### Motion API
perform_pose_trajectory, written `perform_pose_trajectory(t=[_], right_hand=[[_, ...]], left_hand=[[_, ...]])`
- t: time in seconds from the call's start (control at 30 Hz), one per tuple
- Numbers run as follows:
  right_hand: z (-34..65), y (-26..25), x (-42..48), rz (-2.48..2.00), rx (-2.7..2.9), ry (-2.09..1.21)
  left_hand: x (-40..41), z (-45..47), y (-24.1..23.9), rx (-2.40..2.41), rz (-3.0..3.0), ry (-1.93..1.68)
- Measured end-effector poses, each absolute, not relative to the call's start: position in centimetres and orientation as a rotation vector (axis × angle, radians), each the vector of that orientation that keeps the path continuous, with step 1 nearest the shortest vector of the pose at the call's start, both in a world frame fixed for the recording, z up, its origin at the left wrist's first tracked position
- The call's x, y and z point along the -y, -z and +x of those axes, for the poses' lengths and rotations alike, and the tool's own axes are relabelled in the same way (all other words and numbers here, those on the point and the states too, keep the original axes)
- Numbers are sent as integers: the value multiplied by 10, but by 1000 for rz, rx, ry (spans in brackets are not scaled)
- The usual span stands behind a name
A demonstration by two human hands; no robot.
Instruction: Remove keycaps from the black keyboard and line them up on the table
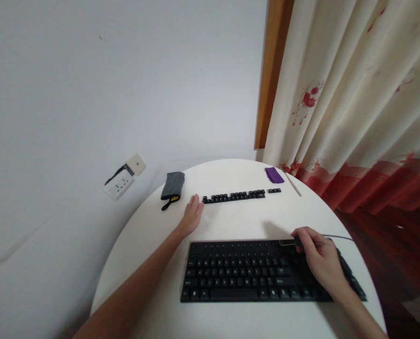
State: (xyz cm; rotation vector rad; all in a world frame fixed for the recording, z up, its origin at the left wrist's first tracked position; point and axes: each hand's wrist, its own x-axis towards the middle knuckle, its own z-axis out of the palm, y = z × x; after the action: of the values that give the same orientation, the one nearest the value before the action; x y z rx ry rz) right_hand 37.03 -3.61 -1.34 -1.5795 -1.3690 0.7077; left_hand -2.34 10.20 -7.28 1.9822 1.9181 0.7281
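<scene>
A black keyboard (245,273) lies on the round white table (153,245) in front of me. Its top row is bare of caps. A line of loose black keycaps (234,196) lies further back on the table. My left hand (192,215) rests flat and open on the table at the left end of that line. My right hand (321,259) sits over the keyboard's right end, fingers pinched on a small dark piece, probably a keycap.
A grey pouch with a yellow-black strap (172,186) lies at the back left. A purple cloth (274,174) and a thin stick (293,184) lie at the back right. A cable (337,237) leaves the keyboard rightward. Curtain (354,103) hangs right; wall socket (119,184) left.
</scene>
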Motion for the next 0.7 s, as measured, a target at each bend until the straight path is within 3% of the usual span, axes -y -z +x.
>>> perform_pose_trajectory(t=[0.43, 0.7], right_hand=[[369, 14, 37, -1606, 1369, -699], [367, 13, 38, -1571, 1351, -722]], left_hand=[[-88, -6, 57, -1929, 2423, -327], [-85, -1, 54, -1955, 2451, -266]])
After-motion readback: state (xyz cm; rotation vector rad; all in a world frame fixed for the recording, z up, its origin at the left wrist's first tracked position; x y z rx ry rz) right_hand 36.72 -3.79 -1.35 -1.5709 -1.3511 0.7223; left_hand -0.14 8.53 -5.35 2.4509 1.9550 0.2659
